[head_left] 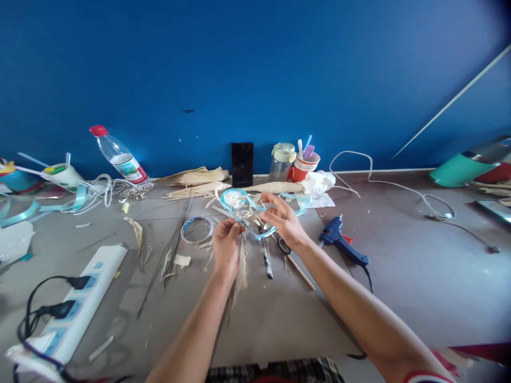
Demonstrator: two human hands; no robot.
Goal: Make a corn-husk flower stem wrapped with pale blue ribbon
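My left hand [227, 247] is closed in a pinch on a light blue ribbon [240, 218] near the middle of the table. Pale dry husk strips [240, 271] hang below those fingertips; whether they are in the same grip is hidden. Just to the right, my right hand [284, 221] has its thumb and fingers apart, close to the ribbon's loops. Under and behind the hands lie more ribbon coils and husk scraps. A black-handled pair of scissors [283, 246], partly covered, a dark pen-like tool [268, 265] and a thin wooden stick [301, 274] are beneath my right hand.
Left of my hands are a tape roll [197, 230], thin wires [170, 250] and a power strip [82, 303]. A blue glue gun [339, 239] lies right. Along the wall stand a bottle [123, 159], a phone [242, 164], a jar [281, 162] and red cups [305, 167].
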